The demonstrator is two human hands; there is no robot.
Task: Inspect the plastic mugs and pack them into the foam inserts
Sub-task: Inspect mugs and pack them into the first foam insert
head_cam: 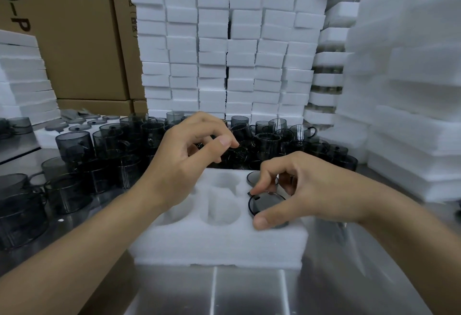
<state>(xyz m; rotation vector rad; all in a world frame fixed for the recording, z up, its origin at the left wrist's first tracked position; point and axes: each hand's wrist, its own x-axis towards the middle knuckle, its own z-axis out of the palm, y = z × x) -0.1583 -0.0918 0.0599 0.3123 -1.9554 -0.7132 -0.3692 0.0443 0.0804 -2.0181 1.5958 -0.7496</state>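
Above the heaped smoky mugs point(109, 142) the left hand point(184, 155) curled, whether round anything I couldn't tell, while the right hand point(299, 187) pinched one light, slippery, probably scuff-prone mug point(267, 205) by its rim in the foam insert's point(219, 242) right pocket.

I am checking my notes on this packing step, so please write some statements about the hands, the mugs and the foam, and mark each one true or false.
1. The right hand grips a grey mug at the front right cavity of the foam insert. True.
2. Every cavity of the foam insert holds a mug. False: the middle cavities are empty.
3. Stacks of white foam blocks stand behind the loose mugs. True.
4. The loose mugs are bright red. False: they are dark, translucent grey.
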